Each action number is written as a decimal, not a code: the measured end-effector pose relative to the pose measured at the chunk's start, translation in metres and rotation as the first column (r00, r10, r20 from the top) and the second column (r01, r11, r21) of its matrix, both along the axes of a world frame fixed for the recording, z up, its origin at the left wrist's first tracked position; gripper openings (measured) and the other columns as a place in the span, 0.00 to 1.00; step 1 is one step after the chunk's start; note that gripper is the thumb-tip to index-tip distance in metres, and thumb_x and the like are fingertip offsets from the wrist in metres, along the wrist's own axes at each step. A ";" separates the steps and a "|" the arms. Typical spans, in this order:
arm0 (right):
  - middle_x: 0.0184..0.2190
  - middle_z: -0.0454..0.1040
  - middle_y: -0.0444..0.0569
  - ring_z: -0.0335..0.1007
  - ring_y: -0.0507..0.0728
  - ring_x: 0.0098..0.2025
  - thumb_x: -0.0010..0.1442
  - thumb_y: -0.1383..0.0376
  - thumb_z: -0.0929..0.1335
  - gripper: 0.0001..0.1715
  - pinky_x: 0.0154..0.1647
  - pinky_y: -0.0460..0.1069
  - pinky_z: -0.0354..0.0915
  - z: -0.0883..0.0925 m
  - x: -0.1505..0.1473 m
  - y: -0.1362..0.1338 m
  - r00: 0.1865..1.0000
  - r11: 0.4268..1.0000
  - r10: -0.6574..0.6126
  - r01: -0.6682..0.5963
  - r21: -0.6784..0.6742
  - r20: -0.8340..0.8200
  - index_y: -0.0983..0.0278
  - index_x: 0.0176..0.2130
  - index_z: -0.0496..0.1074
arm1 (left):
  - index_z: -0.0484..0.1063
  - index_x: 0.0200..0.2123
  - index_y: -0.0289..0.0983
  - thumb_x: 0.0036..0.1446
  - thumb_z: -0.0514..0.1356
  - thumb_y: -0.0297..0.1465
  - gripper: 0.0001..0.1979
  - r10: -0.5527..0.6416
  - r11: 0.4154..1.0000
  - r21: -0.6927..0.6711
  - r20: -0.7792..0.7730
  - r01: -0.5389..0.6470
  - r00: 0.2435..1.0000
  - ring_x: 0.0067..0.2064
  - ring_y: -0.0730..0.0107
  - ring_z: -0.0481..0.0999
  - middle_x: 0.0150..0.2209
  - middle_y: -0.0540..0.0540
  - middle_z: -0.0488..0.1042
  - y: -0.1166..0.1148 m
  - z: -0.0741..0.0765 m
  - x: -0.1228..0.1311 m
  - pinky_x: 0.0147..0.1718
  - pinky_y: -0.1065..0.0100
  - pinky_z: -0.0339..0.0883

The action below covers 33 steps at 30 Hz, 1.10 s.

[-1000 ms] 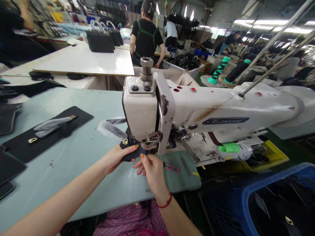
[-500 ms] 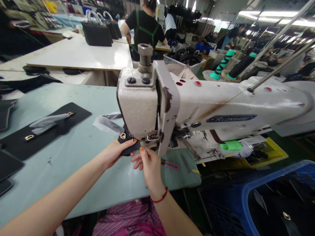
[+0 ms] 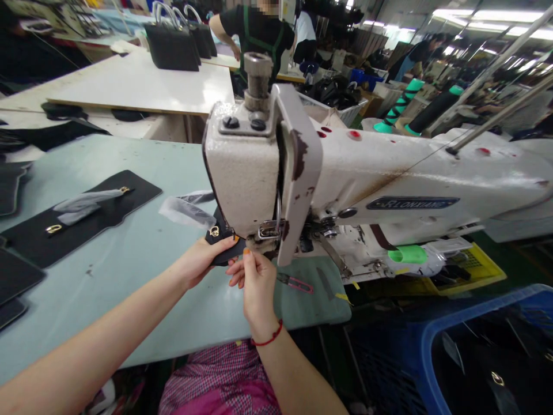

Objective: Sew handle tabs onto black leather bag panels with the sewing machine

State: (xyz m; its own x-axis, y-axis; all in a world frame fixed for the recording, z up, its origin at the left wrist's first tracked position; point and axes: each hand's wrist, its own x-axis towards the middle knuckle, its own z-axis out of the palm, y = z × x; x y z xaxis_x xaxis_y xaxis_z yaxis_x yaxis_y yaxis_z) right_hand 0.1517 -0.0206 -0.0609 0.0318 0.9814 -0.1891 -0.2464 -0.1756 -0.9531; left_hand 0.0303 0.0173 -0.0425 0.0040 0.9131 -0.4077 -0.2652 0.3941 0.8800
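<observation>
Thumb and fingers of my left hand (image 3: 201, 259) grip a black panel (image 3: 233, 252) just below the head of the sewing machine (image 3: 242, 178); my right hand (image 3: 258, 283) has thumb and forefinger together by the panel's near edge, pinching it or not I cannot tell. Stitching appears to be the step in hand, and the next move likely calls for guiding that edge steadily.

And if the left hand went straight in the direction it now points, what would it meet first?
The left hand would probably meet the lower end of the white sewing machine head, just beyond the black panel it holds; the depth is unclear.
</observation>
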 end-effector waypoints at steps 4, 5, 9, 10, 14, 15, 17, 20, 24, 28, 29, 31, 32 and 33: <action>0.17 0.72 0.45 0.62 0.48 0.15 0.65 0.54 0.61 0.26 0.16 0.42 0.53 0.001 0.002 0.000 1.000 1.000 0.013 -0.013 -0.003 0.000 0.64 0.20 0.65 | 0.76 0.30 0.31 0.46 0.70 0.37 0.14 -0.042 0.999 0.029 -0.025 0.042 0.999 0.24 0.69 0.71 0.25 0.44 0.77 -0.005 -0.011 -0.002 0.24 0.70 0.66; 0.17 0.71 0.45 0.61 0.48 0.15 0.65 0.54 0.61 0.26 0.16 0.42 0.54 0.001 0.003 0.000 1.000 1.000 0.021 -0.021 -0.001 -0.004 0.64 0.20 0.65 | 0.76 0.30 0.32 0.45 0.70 0.38 0.15 -0.020 0.999 0.031 -0.027 0.021 0.999 0.24 0.68 0.72 0.25 0.44 0.76 -0.007 -0.012 -0.001 0.24 0.70 0.66; 0.16 0.70 0.44 0.60 0.47 0.14 0.65 0.53 0.61 0.27 0.16 0.42 0.54 0.000 0.009 -0.001 0.999 0.999 0.047 -0.047 -0.007 -0.016 0.64 0.20 0.65 | 0.75 0.26 0.33 0.46 0.69 0.40 0.15 0.064 0.997 0.042 -0.003 -0.064 0.998 0.23 0.70 0.71 0.23 0.45 0.74 -0.018 -0.010 0.009 0.24 0.70 0.66; 0.16 0.70 0.44 0.59 0.47 0.14 0.65 0.52 0.61 0.27 0.15 0.42 0.54 0.000 0.010 -0.001 0.998 0.998 0.058 -0.058 -0.013 -0.014 0.64 0.20 0.65 | 0.74 0.25 0.33 0.47 0.69 0.40 0.15 0.084 0.995 0.044 0.005 -0.084 0.996 0.23 0.70 0.70 0.22 0.46 0.74 -0.021 -0.010 0.013 0.24 0.71 0.66; 0.14 0.69 0.44 0.57 0.47 0.13 0.64 0.53 0.62 0.27 0.15 0.42 0.54 0.000 0.016 -0.001 0.996 0.996 0.086 -0.086 -0.034 -0.003 0.64 0.19 0.66 | 0.74 0.24 0.33 0.47 0.69 0.39 0.15 0.186 0.982 0.034 0.064 -0.188 0.981 0.24 0.71 0.70 0.23 0.47 0.74 -0.032 -0.008 0.027 0.25 0.72 0.65; 0.14 0.68 0.43 0.56 0.47 0.12 0.64 0.53 0.63 0.27 0.16 0.42 0.54 0.001 0.018 -0.001 0.996 0.995 0.090 -0.090 -0.033 -0.004 0.64 0.19 0.65 | 0.74 0.24 0.33 0.48 0.69 0.39 0.15 0.213 0.976 0.031 0.082 -0.216 0.974 0.25 0.71 0.70 0.23 0.47 0.74 -0.035 -0.008 0.030 0.25 0.73 0.65; 0.13 0.66 0.42 0.54 0.46 0.12 0.64 0.53 0.63 0.28 0.17 0.43 0.56 0.004 0.021 0.000 0.995 0.994 0.101 -0.101 -0.033 -0.005 0.64 0.18 0.64 | 0.74 0.25 0.33 0.48 0.69 0.39 0.14 0.272 0.961 0.019 0.114 -0.275 0.956 0.25 0.72 0.71 0.24 0.48 0.74 -0.041 -0.008 0.038 0.27 0.72 0.66; 0.11 0.63 0.41 0.52 0.46 0.12 0.63 0.53 0.63 0.29 0.18 0.43 0.55 0.009 0.030 0.000 0.990 0.990 0.138 -0.138 -0.028 0.028 0.64 0.16 0.62 | 0.74 0.26 0.33 0.47 0.69 0.38 0.14 0.371 0.928 -0.026 0.139 -0.371 0.918 0.27 0.70 0.73 0.25 0.48 0.76 -0.051 -0.008 0.053 0.30 0.70 0.69; 0.11 0.61 0.41 0.51 0.46 0.13 0.62 0.52 0.65 0.29 0.15 0.43 0.50 0.011 0.044 0.004 0.978 0.983 0.184 -0.182 -0.031 0.099 0.64 0.16 0.61 | 0.76 0.38 0.36 0.50 0.68 0.39 0.15 0.524 0.851 -0.030 0.132 -0.525 0.841 0.38 0.67 0.77 0.38 0.48 0.79 -0.066 -0.012 0.079 0.41 0.70 0.70; 0.11 0.61 0.40 0.51 0.46 0.12 0.62 0.52 0.65 0.29 0.15 0.43 0.48 0.009 0.056 0.010 0.965 0.974 0.226 -0.224 -0.031 0.130 0.64 0.16 0.61 | 0.74 0.48 0.40 0.54 0.65 0.40 0.19 0.607 0.791 0.018 0.105 -0.612 0.788 0.53 0.63 0.74 0.51 0.47 0.76 -0.075 -0.018 0.106 0.54 0.65 0.66; 0.11 0.61 0.41 0.51 0.46 0.12 0.62 0.52 0.65 0.30 0.15 0.43 0.48 0.009 0.059 0.011 0.960 0.972 0.236 -0.235 -0.026 0.154 0.64 0.16 0.61 | 0.73 0.48 0.40 0.55 0.65 0.41 0.19 0.624 0.776 0.036 0.101 -0.630 0.775 0.55 0.61 0.73 0.52 0.45 0.75 -0.076 -0.019 0.112 0.56 0.63 0.64; 0.10 0.61 0.40 0.51 0.46 0.12 0.62 0.52 0.65 0.31 0.16 0.43 0.49 0.011 0.064 0.014 0.946 0.967 0.252 -0.254 -0.017 0.205 0.64 0.15 0.62 | 0.73 0.50 0.38 0.56 0.63 0.42 0.20 0.655 0.746 0.068 0.103 -0.663 0.748 0.57 0.58 0.71 0.54 0.43 0.74 -0.078 -0.018 0.124 0.59 0.59 0.62; 0.10 0.60 0.40 0.51 0.46 0.12 0.62 0.52 0.65 0.31 0.16 0.42 0.50 0.012 0.067 0.015 0.938 0.965 0.258 -0.262 -0.014 0.232 0.64 0.15 0.62 | 0.73 0.50 0.37 0.57 0.62 0.42 0.21 0.669 0.732 0.074 0.106 -0.677 0.736 0.57 0.58 0.71 0.54 0.42 0.74 -0.079 -0.018 0.129 0.60 0.58 0.61; 0.10 0.60 0.40 0.51 0.46 0.12 0.63 0.52 0.65 0.31 0.16 0.42 0.50 0.013 0.069 0.016 0.931 0.963 0.262 -0.268 -0.011 0.255 0.64 0.15 0.61 | 0.73 0.51 0.37 0.58 0.62 0.42 0.21 0.678 0.724 0.074 0.106 -0.686 0.727 0.58 0.58 0.71 0.55 0.41 0.74 -0.079 -0.018 0.133 0.61 0.58 0.60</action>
